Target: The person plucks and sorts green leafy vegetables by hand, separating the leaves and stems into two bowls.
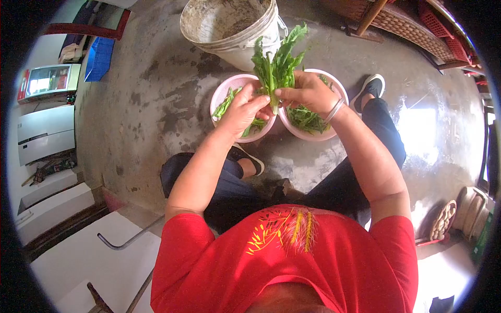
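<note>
Both of my hands hold a leafy green vegetable [278, 70] by its pale base, with the leaves pointing away from me. My left hand [245, 107] pinches the base from the left, above a pink basket [215, 99] that has green leaves in it. On the other side, my right hand [310, 94] is closed on the same plant, thumb near the base, over a second pink basket [342, 86] with darker greens. A bracelet circles my right wrist. The hands partly cover both baskets.
A dirty white bucket [235, 39] stands just beyond the baskets. My shoes rest on the floor [141, 115] beside them. A blue crate [99, 59] is at the far left, woven furniture [407, 31] at the upper right, and a curved metal rod [125, 244] at the lower left.
</note>
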Tool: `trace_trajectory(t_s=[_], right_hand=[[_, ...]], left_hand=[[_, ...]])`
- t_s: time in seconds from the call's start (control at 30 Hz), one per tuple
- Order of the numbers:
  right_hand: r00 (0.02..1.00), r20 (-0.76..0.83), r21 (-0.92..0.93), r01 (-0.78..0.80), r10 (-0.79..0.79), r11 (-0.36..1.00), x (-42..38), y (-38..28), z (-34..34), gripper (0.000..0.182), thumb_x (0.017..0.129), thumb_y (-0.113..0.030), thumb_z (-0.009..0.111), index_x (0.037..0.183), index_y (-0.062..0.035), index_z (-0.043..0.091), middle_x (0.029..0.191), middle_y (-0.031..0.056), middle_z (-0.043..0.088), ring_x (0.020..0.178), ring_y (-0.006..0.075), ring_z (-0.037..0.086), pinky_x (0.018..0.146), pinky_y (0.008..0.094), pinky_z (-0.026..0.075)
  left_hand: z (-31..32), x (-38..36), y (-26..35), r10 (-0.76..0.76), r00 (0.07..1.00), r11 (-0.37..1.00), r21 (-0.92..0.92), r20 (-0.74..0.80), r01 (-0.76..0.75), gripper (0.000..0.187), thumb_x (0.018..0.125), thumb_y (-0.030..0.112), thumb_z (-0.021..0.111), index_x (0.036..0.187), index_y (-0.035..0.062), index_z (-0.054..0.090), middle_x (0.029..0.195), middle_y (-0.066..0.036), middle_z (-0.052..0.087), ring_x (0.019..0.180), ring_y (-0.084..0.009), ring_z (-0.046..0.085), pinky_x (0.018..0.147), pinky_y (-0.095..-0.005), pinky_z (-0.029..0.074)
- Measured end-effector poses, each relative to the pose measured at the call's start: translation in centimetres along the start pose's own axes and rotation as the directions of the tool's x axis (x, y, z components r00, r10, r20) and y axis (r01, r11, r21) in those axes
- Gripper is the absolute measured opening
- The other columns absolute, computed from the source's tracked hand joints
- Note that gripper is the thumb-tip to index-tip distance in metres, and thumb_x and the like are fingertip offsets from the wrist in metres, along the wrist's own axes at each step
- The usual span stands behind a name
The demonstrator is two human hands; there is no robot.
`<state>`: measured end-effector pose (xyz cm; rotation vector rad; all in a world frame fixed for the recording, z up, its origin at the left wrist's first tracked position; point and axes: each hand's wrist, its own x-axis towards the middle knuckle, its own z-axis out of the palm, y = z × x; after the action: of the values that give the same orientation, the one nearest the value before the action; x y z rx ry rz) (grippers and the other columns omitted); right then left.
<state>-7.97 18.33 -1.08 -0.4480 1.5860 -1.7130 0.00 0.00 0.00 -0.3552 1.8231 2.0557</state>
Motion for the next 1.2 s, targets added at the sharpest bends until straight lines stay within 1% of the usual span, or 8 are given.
trace_trajectory(t_s=[0.27, 0.47, 0.67, 0.77, 0.87, 0.97, 1.1, 1.2], right_hand=[[0.994, -0.105, -0.036, -0.007, 0.003, 0.999, -0.4, -0.4, 0.5, 0.025, 0.079, -0.019, 0.066, 0.096, -0.0007, 0.059, 0.081, 0.0055, 0.064, 0.068, 0.0116, 0.061, 0.057, 0.0233, 0.048], [0.991, -0.117, 0.207, -0.042, 0.067, 0.977, -0.4, 0.0, 0.2, 0.024, 0.080, -0.016, 0.064, 0.095, 0.0014, 0.058, 0.083, 0.0090, 0.064, 0.069, 0.0148, 0.063, 0.058, 0.0240, 0.051], [0.981, -0.083, 0.427, -0.126, 0.177, 0.895, -0.4, -0.2, 0.2, 0.021, 0.083, -0.015, 0.058, 0.097, 0.0001, 0.055, 0.090, 0.0092, 0.061, 0.071, 0.0144, 0.060, 0.062, 0.0249, 0.048], [0.975, -0.164, 0.550, -0.035, 0.149, 0.834, -0.4, -0.7, 0.0, 0.019, 0.083, -0.014, 0.058, 0.096, -0.0001, 0.055, 0.090, 0.0090, 0.061, 0.072, 0.0154, 0.060, 0.061, 0.0256, 0.048], [0.960, -0.254, 0.509, 0.028, 0.119, 0.860, 0.2, -0.6, -0.3, 0.017, 0.081, -0.014, 0.059, 0.091, 0.0001, 0.057, 0.080, 0.0099, 0.065, 0.069, 0.0160, 0.064, 0.059, 0.0253, 0.051], [0.995, -0.100, 0.138, 0.005, 0.009, 0.990, 0.2, 0.1, -0.9, 0.018, 0.081, -0.015, 0.060, 0.092, -0.0017, 0.058, 0.078, 0.0065, 0.065, 0.069, 0.0147, 0.063, 0.058, 0.0244, 0.050], [0.999, 0.006, -0.026, -0.053, 0.053, 0.998, -0.1, -0.2, -0.3, 0.027, 0.076, -0.022, 0.069, 0.093, -0.0030, 0.062, 0.078, 0.0050, 0.064, 0.067, 0.0112, 0.061, 0.057, 0.0229, 0.048], [0.998, -0.033, -0.140, -0.052, 0.048, 0.989, 0.1, -0.2, -0.2, 0.028, 0.075, -0.023, 0.071, 0.091, -0.0001, 0.063, 0.074, 0.0054, 0.064, 0.065, 0.0104, 0.059, 0.055, 0.0233, 0.047]], left_hand=[[0.2, 0.3, -2.0, 0.061, 0.998, 0.992, 0.108, -0.011, -0.059, 0.022, 0.086, 0.021, 0.060, 0.101, 0.0063, 0.055, 0.084, -0.002, 0.061, 0.070, -0.0080, 0.056, 0.062, -0.0206, 0.045], [0.4, 0.0, -0.5, -0.058, 0.998, 0.987, -0.153, -0.010, 0.056, 0.020, 0.085, 0.018, 0.060, 0.099, 0.0033, 0.057, 0.087, -0.004, 0.063, 0.070, -0.0077, 0.057, 0.065, -0.0199, 0.047], [0.3, -0.3, 0.2, -0.053, 0.998, 0.966, -0.253, 0.044, 0.062, 0.020, 0.087, 0.016, 0.057, 0.101, 0.0021, 0.057, 0.085, -0.004, 0.062, 0.069, -0.0087, 0.057, 0.063, -0.0202, 0.048], [-0.4, 0.0, -0.5, -0.003, 0.994, 0.950, -0.311, 0.113, 0.038, 0.017, 0.089, 0.017, 0.055, 0.098, 0.0024, 0.058, 0.083, -0.003, 0.061, 0.071, -0.0077, 0.058, 0.064, -0.0189, 0.049], [-0.1, -0.5, 0.3, -0.011, 0.993, 0.959, -0.280, 0.119, 0.044, 0.016, 0.089, 0.017, 0.054, 0.097, 0.0029, 0.058, 0.081, -0.003, 0.060, 0.071, -0.0079, 0.057, 0.065, -0.0198, 0.048], [0.2, -0.4, 0.1, -0.021, 0.999, 0.995, -0.095, 0.048, 0.026, 0.016, 0.089, 0.016, 0.053, 0.098, 0.0035, 0.057, 0.080, -0.002, 0.059, 0.068, -0.0081, 0.054, 0.064, -0.0208, 0.045], [0.0, -0.3, -0.7, 0.056, 0.995, 0.993, 0.096, 0.086, -0.064, 0.015, 0.089, 0.017, 0.053, 0.096, 0.0043, 0.057, 0.079, -0.001, 0.058, 0.068, -0.0071, 0.053, 0.064, -0.0210, 0.044], [0.3, -0.4, -0.6, 0.061, 0.994, 0.989, 0.130, 0.091, -0.073, 0.014, 0.087, 0.017, 0.056, 0.095, 0.0045, 0.056, 0.078, -0.001, 0.059, 0.068, -0.0068, 0.053, 0.063, -0.0209, 0.044]])
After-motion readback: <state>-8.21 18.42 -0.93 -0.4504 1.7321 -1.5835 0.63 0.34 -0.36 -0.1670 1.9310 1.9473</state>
